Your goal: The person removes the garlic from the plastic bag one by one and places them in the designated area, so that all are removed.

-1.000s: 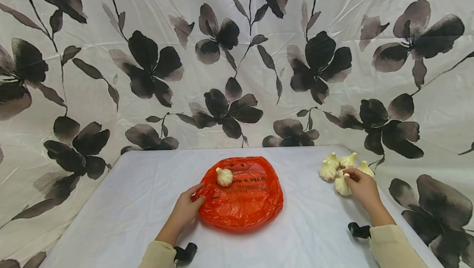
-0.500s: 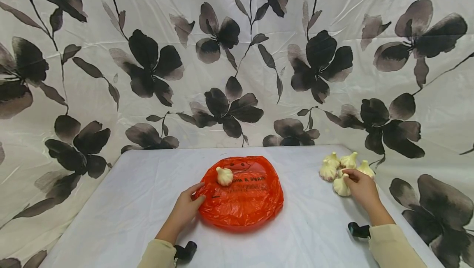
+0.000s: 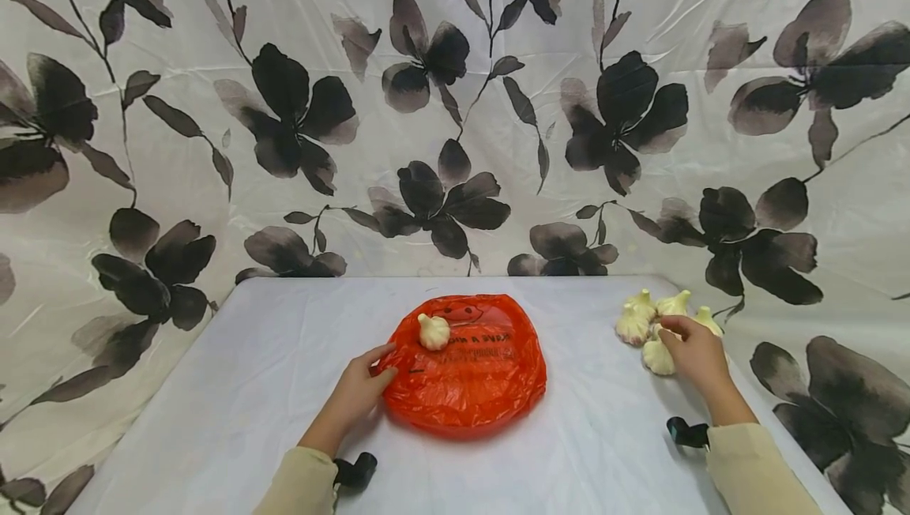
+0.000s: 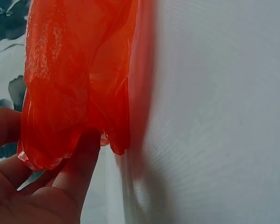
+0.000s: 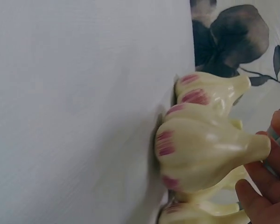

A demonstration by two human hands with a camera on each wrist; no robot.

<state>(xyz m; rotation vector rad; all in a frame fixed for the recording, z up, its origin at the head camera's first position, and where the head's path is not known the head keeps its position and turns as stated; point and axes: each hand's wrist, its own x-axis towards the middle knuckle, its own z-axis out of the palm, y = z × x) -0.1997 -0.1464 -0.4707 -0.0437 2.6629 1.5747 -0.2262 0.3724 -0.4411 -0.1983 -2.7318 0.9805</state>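
Note:
A red plastic bag with printed lettering lies puffed up at mid-table, with a single garlic bulb on its upper left. My left hand holds the bag's left edge; in the left wrist view the thumb presses one side, the fingers behind the other. Far right, several garlic bulbs stand in a cluster. The nearest garlic bulb has pink streaks, and its stem points between the spread fingertips of my right hand. Thumb and index stand apart around that stem without visibly pinching it.
A white cloth covers the table, its right edge close to the garlic cluster. Floral fabric hangs behind and at both sides. Black camera mounts sit at both wrists.
The right thumb and index have parted slightly at the nearest garlic bulb. The left hand keeps its place at the bag's edge. The head view has shifted slightly.

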